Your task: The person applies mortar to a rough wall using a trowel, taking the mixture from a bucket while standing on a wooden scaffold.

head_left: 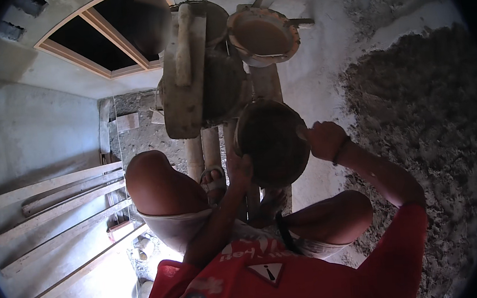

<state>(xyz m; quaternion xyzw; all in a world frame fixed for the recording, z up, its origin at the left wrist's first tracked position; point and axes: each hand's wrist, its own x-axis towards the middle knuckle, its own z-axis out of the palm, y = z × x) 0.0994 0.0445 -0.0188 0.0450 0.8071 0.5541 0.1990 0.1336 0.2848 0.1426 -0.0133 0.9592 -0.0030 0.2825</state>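
My left hand (240, 168) grips the left rim of a round, dark basin (272, 146), tilted in front of me above the poles. The contents are too dark to make out. My right hand (328, 139) is closed beside the basin's right rim; a small pale edge shows at its fingers, but I cannot tell what it holds. Beyond the basin, a long plastering float (181, 108) with a bar handle rests across dark round containers (223, 85). To its right is a pale bowl (262, 36) of brownish liquid, with a handle sticking out on its right side.
I squat on several round poles (211, 145) laid side by side. A rough, part-plastered wall (417, 110) rises at right. Wooden planks (57, 221) run along the left, and a wooden window frame (115, 38) is at upper left.
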